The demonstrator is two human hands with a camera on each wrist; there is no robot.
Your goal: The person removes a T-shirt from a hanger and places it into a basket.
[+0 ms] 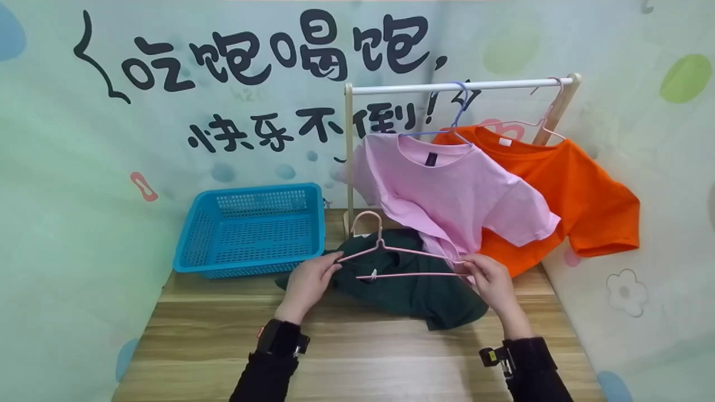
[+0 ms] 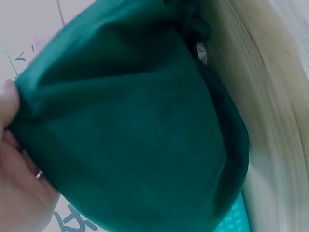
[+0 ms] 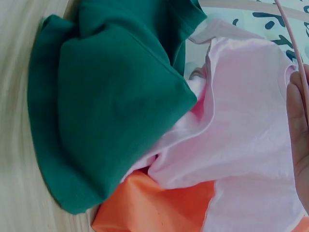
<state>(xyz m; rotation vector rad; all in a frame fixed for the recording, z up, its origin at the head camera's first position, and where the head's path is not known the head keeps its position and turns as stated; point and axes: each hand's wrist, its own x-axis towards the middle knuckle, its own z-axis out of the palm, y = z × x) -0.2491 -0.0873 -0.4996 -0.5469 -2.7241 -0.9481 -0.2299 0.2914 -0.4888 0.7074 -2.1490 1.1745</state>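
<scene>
A pink clothes hanger [image 1: 413, 252] is held level in front of a dark green shirt [image 1: 402, 298], its hook pointing up. My right hand [image 1: 491, 282] grips the hanger's right end; in the right wrist view a pink bar runs along the fingers [image 3: 298, 111]. My left hand [image 1: 306, 285] is at the hanger's left end and pinches the edge of the green shirt [image 2: 130, 130] between thumb and fingers. The left end of the hanger's lower bar goes out of sight at the green cloth. Folds of the shirt hang below, close over the table.
A blue plastic basket [image 1: 251, 231] stands at the back left of the wooden table [image 1: 357, 357]. On the right, a rack with a white rail [image 1: 402, 88] bears a pink shirt [image 1: 452, 190] on a blue hanger and an orange shirt [image 1: 603, 206] behind it.
</scene>
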